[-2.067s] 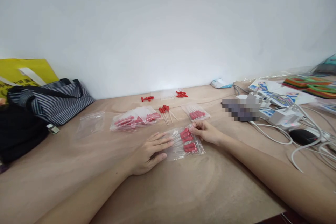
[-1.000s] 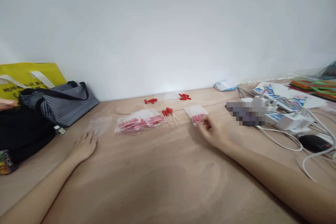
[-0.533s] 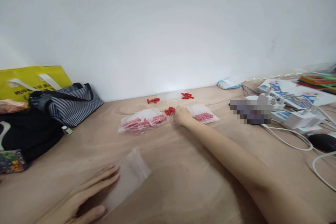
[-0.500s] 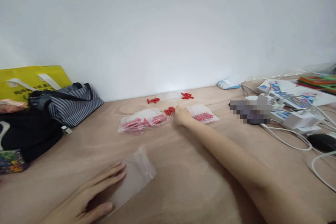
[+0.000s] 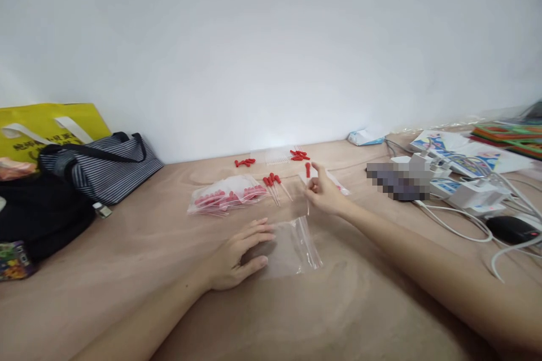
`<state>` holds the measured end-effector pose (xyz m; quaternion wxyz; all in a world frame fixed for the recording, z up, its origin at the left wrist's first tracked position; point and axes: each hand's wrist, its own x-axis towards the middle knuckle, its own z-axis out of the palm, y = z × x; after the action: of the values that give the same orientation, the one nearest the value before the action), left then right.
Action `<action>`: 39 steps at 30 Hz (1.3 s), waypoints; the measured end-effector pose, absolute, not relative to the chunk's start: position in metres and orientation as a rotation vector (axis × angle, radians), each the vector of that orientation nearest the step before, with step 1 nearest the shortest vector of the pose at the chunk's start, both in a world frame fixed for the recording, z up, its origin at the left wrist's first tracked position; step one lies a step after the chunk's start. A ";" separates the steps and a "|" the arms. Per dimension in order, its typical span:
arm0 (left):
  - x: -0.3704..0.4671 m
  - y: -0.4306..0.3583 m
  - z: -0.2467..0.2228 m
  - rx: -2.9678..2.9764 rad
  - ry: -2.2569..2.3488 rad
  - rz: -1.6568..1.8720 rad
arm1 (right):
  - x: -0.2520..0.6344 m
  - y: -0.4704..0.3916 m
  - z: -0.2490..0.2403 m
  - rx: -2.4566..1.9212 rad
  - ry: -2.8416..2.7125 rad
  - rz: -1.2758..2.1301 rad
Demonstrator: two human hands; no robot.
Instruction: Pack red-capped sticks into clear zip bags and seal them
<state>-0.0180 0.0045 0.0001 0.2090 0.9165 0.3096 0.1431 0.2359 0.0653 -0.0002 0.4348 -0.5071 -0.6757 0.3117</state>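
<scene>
In my right hand a dropper with a red rubber bulb and a thin clear stem stands nearly upright, pinched by the fingers. My left hand rests low on the table, fingers stretched over the near-left part of a clear zip bag and thumb apart. The bag lies flat, its zip edge facing right. Beyond it are several loose red-bulbed droppers. Filled bags of droppers overlap to their left. Another filled bag is partly hidden behind my right hand.
Against the wall lie more red bulbs, red pieces and clear stems. A striped bag and a yellow bag stand left. Chargers, cables and a black mouse crowd the right.
My right hand has drawn back toward me, lifting one dropper from the loose group. My left hand and the zip bag have shifted right and away from me, the bag turning slightly.
</scene>
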 end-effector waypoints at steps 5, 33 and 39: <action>-0.020 -0.001 0.002 2.494 0.963 0.359 | 0.257 0.031 -0.018 -1.157 -1.311 1.278; -0.013 -0.002 0.001 2.489 1.038 0.399 | 0.255 0.015 -0.026 -1.032 -1.143 1.355; -0.024 0.002 0.001 2.490 1.024 0.345 | 0.263 0.015 -0.026 -1.069 -1.348 1.436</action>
<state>-0.0235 0.0015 0.0007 0.2122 0.8964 0.3687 0.1243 0.2633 0.0149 -0.0258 0.4353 -0.4296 -0.5416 0.5767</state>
